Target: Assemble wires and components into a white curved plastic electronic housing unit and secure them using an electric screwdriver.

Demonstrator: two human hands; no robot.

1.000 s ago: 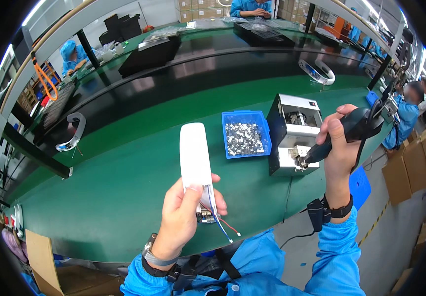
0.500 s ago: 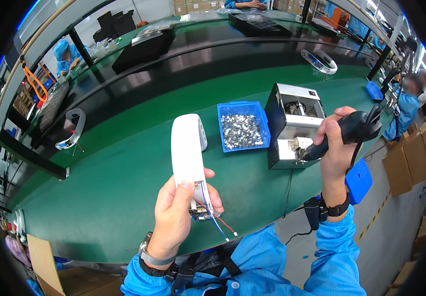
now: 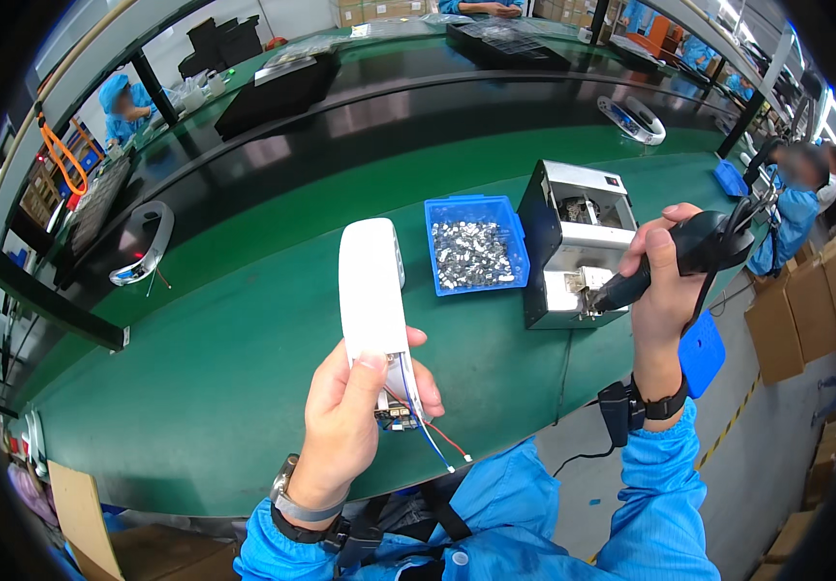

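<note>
My left hand (image 3: pixel 340 416) grips a curved white plastic housing (image 3: pixel 371 290) by its lower end, thumb on top. Red and blue wires (image 3: pixel 422 424) with small white plugs hang from that end, beside an exposed circuit board (image 3: pixel 396 417). In my right hand (image 3: pixel 663 305) is a black electric screwdriver (image 3: pixel 697 250), its fingers wrapped round the body. The driver's nose points down and left into the front of a black-and-silver screw feeder (image 3: pixel 588 184); whether the tip touches a screw is too small to tell. A blue bin (image 3: pixel 476 202) of small metal-and-dark parts (image 3: pixel 474 256) stands left of the feeder.
A dark conveyor belt (image 3: pixel 389 114) crosses beyond the green bench (image 3: pixel 234 387). Similar white housings rest at its left (image 3: pixel 146 244) and right (image 3: pixel 633 120). A cable (image 3: pixel 563 373) runs from the feeder over the bench edge. Co-workers in blue sit around.
Both hands keep nearly the same place, with the driver still at the feeder. The left housing on the belt has shifted slightly right. The co-worker at far left has changed posture.
</note>
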